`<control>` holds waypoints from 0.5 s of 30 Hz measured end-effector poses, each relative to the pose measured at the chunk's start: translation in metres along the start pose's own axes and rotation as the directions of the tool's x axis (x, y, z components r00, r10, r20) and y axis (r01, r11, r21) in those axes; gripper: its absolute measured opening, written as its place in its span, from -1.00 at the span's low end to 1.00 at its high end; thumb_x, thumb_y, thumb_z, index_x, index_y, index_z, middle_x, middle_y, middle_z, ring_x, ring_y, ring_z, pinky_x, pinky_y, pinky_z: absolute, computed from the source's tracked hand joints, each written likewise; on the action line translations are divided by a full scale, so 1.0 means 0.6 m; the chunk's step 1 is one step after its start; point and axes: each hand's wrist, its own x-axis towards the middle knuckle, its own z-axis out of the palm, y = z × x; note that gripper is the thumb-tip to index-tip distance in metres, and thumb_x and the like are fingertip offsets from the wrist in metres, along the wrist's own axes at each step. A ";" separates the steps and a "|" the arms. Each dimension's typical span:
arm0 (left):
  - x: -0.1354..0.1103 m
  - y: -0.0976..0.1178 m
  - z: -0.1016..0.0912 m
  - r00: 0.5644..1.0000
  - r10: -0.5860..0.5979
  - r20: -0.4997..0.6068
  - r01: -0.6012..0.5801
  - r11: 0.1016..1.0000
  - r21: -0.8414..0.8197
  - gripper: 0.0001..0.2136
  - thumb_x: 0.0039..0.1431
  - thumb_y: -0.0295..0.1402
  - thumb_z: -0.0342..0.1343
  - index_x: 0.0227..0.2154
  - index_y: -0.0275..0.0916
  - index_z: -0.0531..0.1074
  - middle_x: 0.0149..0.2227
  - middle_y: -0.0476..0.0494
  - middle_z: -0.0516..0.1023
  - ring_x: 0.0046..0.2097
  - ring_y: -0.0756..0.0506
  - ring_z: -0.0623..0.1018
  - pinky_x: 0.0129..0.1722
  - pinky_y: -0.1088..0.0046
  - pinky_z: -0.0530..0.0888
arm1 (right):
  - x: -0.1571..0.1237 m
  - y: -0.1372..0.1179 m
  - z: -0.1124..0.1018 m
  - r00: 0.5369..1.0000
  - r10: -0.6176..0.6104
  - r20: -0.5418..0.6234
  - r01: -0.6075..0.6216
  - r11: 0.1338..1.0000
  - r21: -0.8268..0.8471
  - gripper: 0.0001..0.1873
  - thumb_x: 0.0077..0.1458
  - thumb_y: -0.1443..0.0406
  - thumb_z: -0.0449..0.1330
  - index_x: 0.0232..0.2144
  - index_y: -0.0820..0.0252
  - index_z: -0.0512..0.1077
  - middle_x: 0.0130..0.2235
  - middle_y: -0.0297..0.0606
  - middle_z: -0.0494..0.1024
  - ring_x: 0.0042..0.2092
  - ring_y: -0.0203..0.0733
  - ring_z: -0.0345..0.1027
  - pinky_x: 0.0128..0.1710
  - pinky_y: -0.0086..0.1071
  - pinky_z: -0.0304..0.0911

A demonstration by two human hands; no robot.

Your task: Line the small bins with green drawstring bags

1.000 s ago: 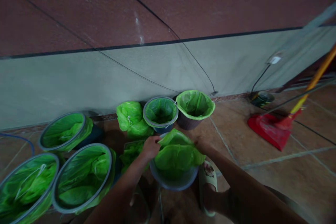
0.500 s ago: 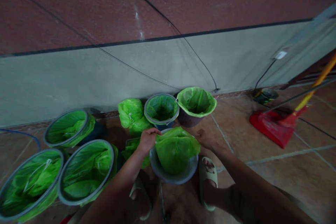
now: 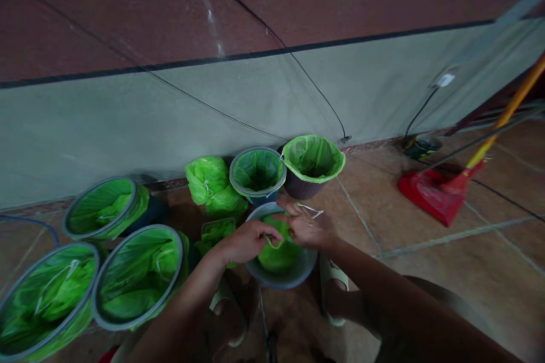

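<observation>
Between my feet stands a grey bin (image 3: 283,282), and a green plastic bag (image 3: 279,258) hangs down into it. My left hand (image 3: 249,242) pinches the bag's edge on the left, above the rim. From the other side my right hand (image 3: 307,228) has its fingers bent on the bag's top, close to the left fingers. A white drawstring (image 3: 313,211) shows beside the right hand. Both hands hide much of the bag's opening.
Behind are a blue bin (image 3: 258,195) and a brown bin (image 3: 304,184), both green-lined. Bunched green bags (image 3: 213,178) lie left of them. Several lined bins, one a grey-rimmed bin (image 3: 97,300), stand at left. A red dustpan (image 3: 434,195) lies at right.
My hands have come closer together over the bin. The spread bag top has been gathered between them and sits lower. The view has shifted slightly.
</observation>
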 end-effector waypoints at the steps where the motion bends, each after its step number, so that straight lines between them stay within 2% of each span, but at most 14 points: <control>1: 0.000 0.002 0.004 1.000 0.016 -0.002 -0.016 1.000 -0.002 -0.59 -0.11 -0.60 0.02 -0.31 -0.16 0.70 -0.31 -0.05 0.69 -0.18 -0.15 0.61 -0.02 0.40 0.46 | 0.003 -0.008 -0.001 0.999 -0.040 0.033 0.041 0.999 -0.011 -0.52 0.07 0.43 0.18 0.05 0.09 0.55 0.38 -0.13 0.24 0.38 0.12 0.04 0.37 -0.04 -0.08; 3: -0.002 0.001 0.002 0.998 0.048 -0.052 -0.047 0.999 0.021 -0.59 -0.10 -0.59 0.02 -0.30 -0.13 0.70 -0.30 -0.03 0.70 -0.18 -0.15 0.61 -0.01 0.40 0.46 | 0.007 -0.013 -0.005 0.995 -0.057 0.078 0.060 0.997 -0.040 -0.69 0.08 0.43 0.18 -0.16 0.14 0.62 0.23 -0.13 0.45 0.31 0.09 0.16 0.35 -0.10 -0.05; 5: -0.007 -0.007 -0.012 0.988 0.063 -0.142 -0.052 0.995 0.082 -0.58 -0.09 -0.59 0.02 -0.27 -0.12 0.69 -0.27 -0.02 0.70 -0.16 -0.14 0.62 0.00 0.42 0.45 | 0.008 -0.002 -0.014 0.997 0.007 0.075 0.000 0.996 -0.090 -0.74 0.08 0.46 0.17 -0.23 0.18 0.61 0.03 -0.11 0.58 0.19 0.04 0.31 0.31 -0.17 0.01; 8: -0.014 -0.022 -0.039 0.958 0.055 -0.281 -0.001 0.982 0.188 -0.55 -0.08 -0.61 0.01 -0.20 -0.12 0.67 -0.19 -0.04 0.70 -0.09 -0.15 0.62 0.07 0.41 0.43 | 0.005 0.028 -0.034 0.988 0.155 0.007 -0.153 0.976 -0.155 -0.78 0.14 0.41 0.16 -0.21 0.27 0.58 -0.11 -0.04 0.61 0.08 0.04 0.40 0.21 -0.18 0.11; 11: -0.015 -0.030 -0.055 0.931 0.046 -0.363 0.053 0.964 0.259 -0.53 -0.04 -0.62 0.01 -0.12 -0.15 0.64 -0.12 -0.08 0.68 -0.04 -0.15 0.61 0.12 0.39 0.42 | -0.001 0.049 -0.049 0.964 0.264 -0.038 -0.267 0.948 -0.174 -0.78 0.13 0.39 0.17 -0.20 0.31 0.58 -0.19 0.01 0.62 -0.01 0.06 0.46 0.12 -0.17 0.18; 15: -0.010 -0.036 -0.058 0.905 0.020 -0.424 0.148 0.921 0.361 -0.54 0.00 -0.62 0.02 -0.07 -0.18 0.61 -0.04 -0.15 0.65 0.01 -0.17 0.59 0.14 0.38 0.41 | -0.005 0.046 -0.058 0.934 0.356 -0.022 -0.354 0.919 -0.175 -0.81 0.13 0.36 0.17 -0.27 0.22 0.60 -0.24 -0.06 0.64 -0.09 -0.01 0.50 0.02 -0.29 0.23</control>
